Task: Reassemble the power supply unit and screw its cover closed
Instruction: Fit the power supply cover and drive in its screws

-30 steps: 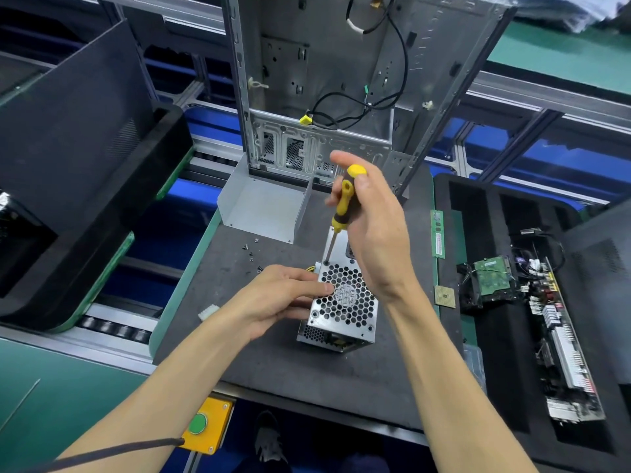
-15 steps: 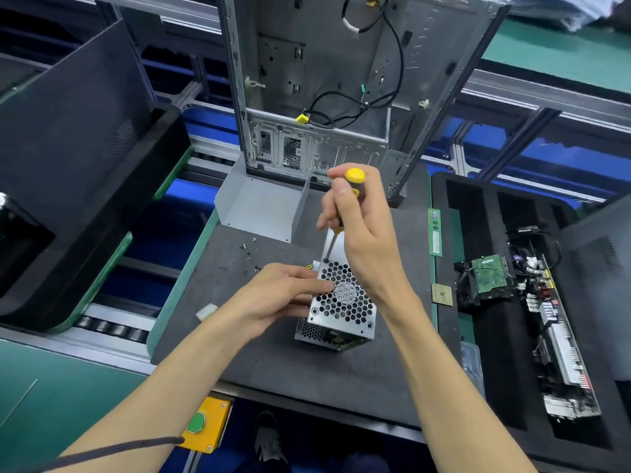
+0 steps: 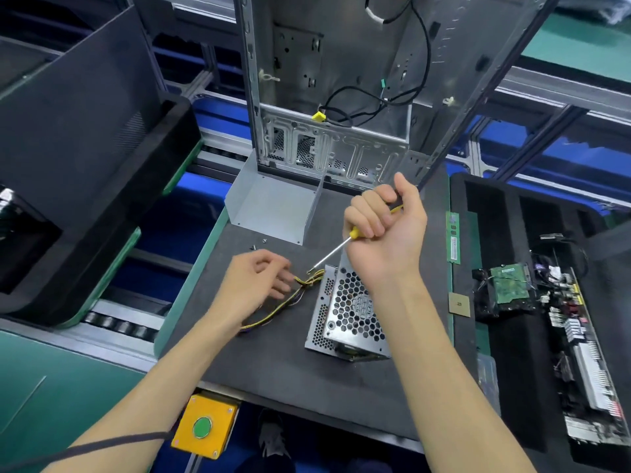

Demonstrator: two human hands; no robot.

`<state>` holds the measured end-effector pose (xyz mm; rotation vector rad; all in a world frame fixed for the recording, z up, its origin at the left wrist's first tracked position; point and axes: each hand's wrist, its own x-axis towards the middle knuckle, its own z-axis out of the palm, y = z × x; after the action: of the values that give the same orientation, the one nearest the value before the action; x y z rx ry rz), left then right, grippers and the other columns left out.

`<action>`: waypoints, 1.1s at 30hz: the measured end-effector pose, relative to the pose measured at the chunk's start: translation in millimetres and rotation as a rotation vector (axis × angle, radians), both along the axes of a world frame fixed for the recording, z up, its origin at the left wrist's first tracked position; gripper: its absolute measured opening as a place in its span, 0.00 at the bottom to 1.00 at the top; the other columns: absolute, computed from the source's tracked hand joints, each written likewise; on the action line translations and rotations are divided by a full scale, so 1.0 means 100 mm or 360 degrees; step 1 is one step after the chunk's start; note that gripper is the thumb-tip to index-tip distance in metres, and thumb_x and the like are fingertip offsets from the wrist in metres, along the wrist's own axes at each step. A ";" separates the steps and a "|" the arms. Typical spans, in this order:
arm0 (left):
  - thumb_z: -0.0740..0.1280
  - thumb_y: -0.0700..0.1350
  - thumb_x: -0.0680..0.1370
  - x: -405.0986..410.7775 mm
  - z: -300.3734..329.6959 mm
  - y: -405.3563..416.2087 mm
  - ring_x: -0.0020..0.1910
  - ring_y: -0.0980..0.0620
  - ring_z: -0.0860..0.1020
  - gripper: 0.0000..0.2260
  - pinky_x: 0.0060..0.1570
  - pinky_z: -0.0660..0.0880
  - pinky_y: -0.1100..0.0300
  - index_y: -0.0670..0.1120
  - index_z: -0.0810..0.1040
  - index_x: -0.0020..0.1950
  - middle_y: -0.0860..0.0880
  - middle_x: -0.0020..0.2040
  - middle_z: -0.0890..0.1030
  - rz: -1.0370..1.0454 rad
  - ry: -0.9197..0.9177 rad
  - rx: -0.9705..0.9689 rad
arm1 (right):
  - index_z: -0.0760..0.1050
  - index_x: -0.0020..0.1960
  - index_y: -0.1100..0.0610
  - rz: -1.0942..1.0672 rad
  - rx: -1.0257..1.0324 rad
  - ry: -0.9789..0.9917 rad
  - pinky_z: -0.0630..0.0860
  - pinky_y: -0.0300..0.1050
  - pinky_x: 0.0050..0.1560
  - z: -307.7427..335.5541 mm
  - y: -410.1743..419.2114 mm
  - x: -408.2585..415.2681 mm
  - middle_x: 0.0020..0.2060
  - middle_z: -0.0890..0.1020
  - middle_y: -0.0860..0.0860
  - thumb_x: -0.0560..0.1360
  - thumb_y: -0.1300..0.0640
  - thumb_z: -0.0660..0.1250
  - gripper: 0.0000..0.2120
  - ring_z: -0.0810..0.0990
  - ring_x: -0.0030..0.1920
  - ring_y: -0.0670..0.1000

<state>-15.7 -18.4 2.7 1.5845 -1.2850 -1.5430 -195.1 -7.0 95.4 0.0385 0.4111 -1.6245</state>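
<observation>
Dark foam mat (image 3: 280,367) on a conveyor bench: loose screws lie past the left hand, away from the driver tip.

Head view: the power supply unit (image 3: 350,314) lies mid-mat, long axis roughly 11 to 5 o'clock. The right hand (image 3: 384,235) is fisted round the yellow screwdriver (image 3: 336,249), shaft pointing to 8 o'clock, tip above the unit's far-left corner. The left hand (image 3: 256,285), fingers loosely curled, touches the wire bundle (image 3: 300,290); whether it pinches it I cannot tell. Spare screws (image 3: 258,244) sit at 11 o'clock from it, nearer that hand.
</observation>
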 end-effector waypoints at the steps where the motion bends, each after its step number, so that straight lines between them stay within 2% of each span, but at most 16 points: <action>1: 0.67 0.41 0.81 0.08 -0.09 -0.07 0.35 0.50 0.83 0.06 0.35 0.82 0.58 0.43 0.83 0.46 0.47 0.36 0.85 0.0033 -0.0199 -0.0114 | 0.64 0.34 0.53 0.0017 0.0015 -0.0046 0.54 0.37 0.22 -0.02 -0.04 0.02 0.23 0.58 0.45 0.81 0.52 0.63 0.18 0.52 0.23 0.44; 3: 0.68 0.39 0.78 0.20 -0.25 -0.17 0.35 0.52 0.82 0.05 0.41 0.80 0.56 0.47 0.83 0.46 0.51 0.34 0.83 -0.0005 -0.0604 -0.0274 | 0.63 0.33 0.52 0.0033 0.0048 -0.0076 0.54 0.37 0.21 -0.07 -0.11 0.07 0.22 0.58 0.45 0.81 0.52 0.63 0.19 0.54 0.22 0.44; 5: 0.68 0.39 0.76 0.26 -0.37 -0.21 0.34 0.57 0.79 0.06 0.43 0.77 0.59 0.50 0.82 0.47 0.56 0.34 0.81 -0.0075 -0.0866 -0.0367 | 0.63 0.33 0.52 0.0043 0.0071 -0.0081 0.54 0.37 0.21 -0.10 -0.17 0.11 0.22 0.58 0.45 0.81 0.53 0.63 0.19 0.54 0.21 0.45; 7: 0.70 0.40 0.76 0.27 -0.47 -0.24 0.34 0.60 0.78 0.06 0.40 0.74 0.62 0.52 0.81 0.48 0.58 0.34 0.80 -0.0151 -0.0946 -0.0406 | 0.64 0.33 0.52 0.0046 0.0092 -0.0076 0.54 0.37 0.21 -0.14 -0.21 0.12 0.22 0.58 0.45 0.80 0.53 0.63 0.18 0.54 0.22 0.44; 10: 0.71 0.43 0.77 0.25 -0.56 -0.26 0.38 0.58 0.78 0.05 0.43 0.73 0.60 0.52 0.82 0.50 0.58 0.37 0.79 -0.0245 -0.1018 -0.0495 | 0.63 0.34 0.52 0.0047 0.0093 -0.0071 0.55 0.37 0.20 -0.18 -0.28 0.11 0.23 0.58 0.45 0.79 0.53 0.64 0.17 0.54 0.21 0.44; 12: 0.72 0.45 0.77 0.23 -0.57 -0.28 0.39 0.56 0.77 0.03 0.45 0.74 0.57 0.52 0.82 0.49 0.58 0.39 0.78 -0.0261 -0.1043 -0.0546 | 0.63 0.34 0.52 0.0052 0.0081 -0.0067 0.55 0.38 0.20 -0.20 -0.31 0.10 0.22 0.58 0.45 0.80 0.53 0.63 0.17 0.55 0.21 0.45; 15: 0.73 0.47 0.76 0.19 -0.56 -0.28 0.39 0.59 0.75 0.02 0.43 0.70 0.58 0.53 0.82 0.45 0.60 0.39 0.76 -0.0291 -0.1087 -0.0572 | 0.64 0.34 0.53 0.0057 0.0073 -0.0032 0.55 0.38 0.20 -0.23 -0.35 0.10 0.22 0.58 0.45 0.80 0.53 0.63 0.17 0.54 0.22 0.45; 20: 0.72 0.45 0.74 0.15 -0.54 -0.30 0.40 0.60 0.75 0.04 0.39 0.68 0.60 0.53 0.79 0.42 0.58 0.41 0.76 -0.0292 -0.1070 -0.0489 | 0.64 0.34 0.53 0.0060 0.0066 0.0000 0.55 0.38 0.21 -0.27 -0.37 0.10 0.23 0.58 0.45 0.79 0.54 0.64 0.17 0.53 0.23 0.45; 23: 0.72 0.43 0.72 0.14 -0.53 -0.30 0.40 0.61 0.75 0.05 0.37 0.68 0.64 0.53 0.78 0.40 0.58 0.40 0.77 -0.0278 -0.0992 -0.0450 | 0.64 0.34 0.53 0.0056 0.0041 0.0013 0.55 0.38 0.21 -0.26 -0.36 0.10 0.23 0.58 0.45 0.78 0.54 0.65 0.16 0.54 0.23 0.45; 28: 0.72 0.41 0.71 0.17 -0.51 -0.31 0.34 0.59 0.76 0.08 0.31 0.68 0.69 0.53 0.78 0.38 0.56 0.29 0.77 -0.0165 -0.0823 -0.0431 | 0.64 0.34 0.53 0.0033 0.0025 0.0018 0.56 0.38 0.21 -0.22 -0.33 0.08 0.23 0.58 0.45 0.79 0.54 0.63 0.16 0.54 0.22 0.45; 33: 0.72 0.37 0.70 0.16 -0.39 -0.32 0.30 0.61 0.73 0.09 0.35 0.71 0.69 0.51 0.78 0.38 0.53 0.31 0.79 -0.0063 -0.0549 -0.0445 | 0.64 0.34 0.53 -0.0027 -0.0004 0.0042 0.56 0.38 0.21 -0.16 -0.27 0.04 0.23 0.58 0.45 0.78 0.55 0.63 0.16 0.56 0.22 0.45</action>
<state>0.1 -50.1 -36.1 1.6934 -1.6452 -1.0803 -190.6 -34.1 79.5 0.0186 0.4301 -1.6435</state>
